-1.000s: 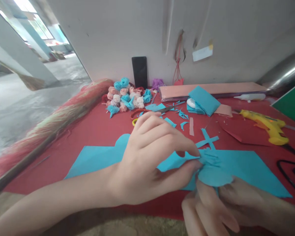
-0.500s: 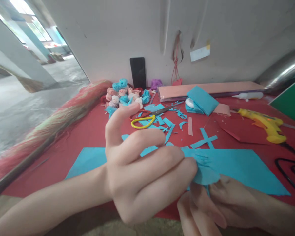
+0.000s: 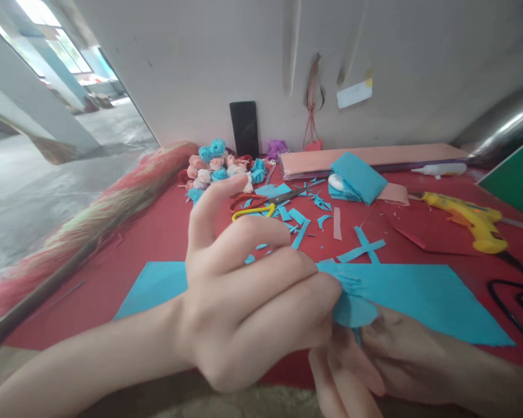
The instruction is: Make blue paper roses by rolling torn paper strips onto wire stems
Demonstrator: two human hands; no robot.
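A small gathered piece of blue crepe paper (image 3: 356, 310), with a rounded petal edge, is pinched between my two hands. My left hand (image 3: 248, 307) has its back to me, with the index finger raised and bent and the other fingers curled against the paper's upper left side. Its fingertips are hidden. From below right, my right hand (image 3: 375, 360) grips the paper's narrow lower end between thumb and fingers. A flat sheet of blue crepe paper (image 3: 427, 296) lies beneath and behind the hands.
Scissors (image 3: 272, 206) with red and yellow handles lie among blue paper scraps (image 3: 303, 232). Paper roses (image 3: 218, 165) are piled at the back left, near an upright black phone (image 3: 244, 129). A yellow glue gun (image 3: 470, 217) with a black cord rests at the right.
Both hands have shifted slightly left and down with the blue crepe paper. My left hand now covers more of the scissors' yellow handle.
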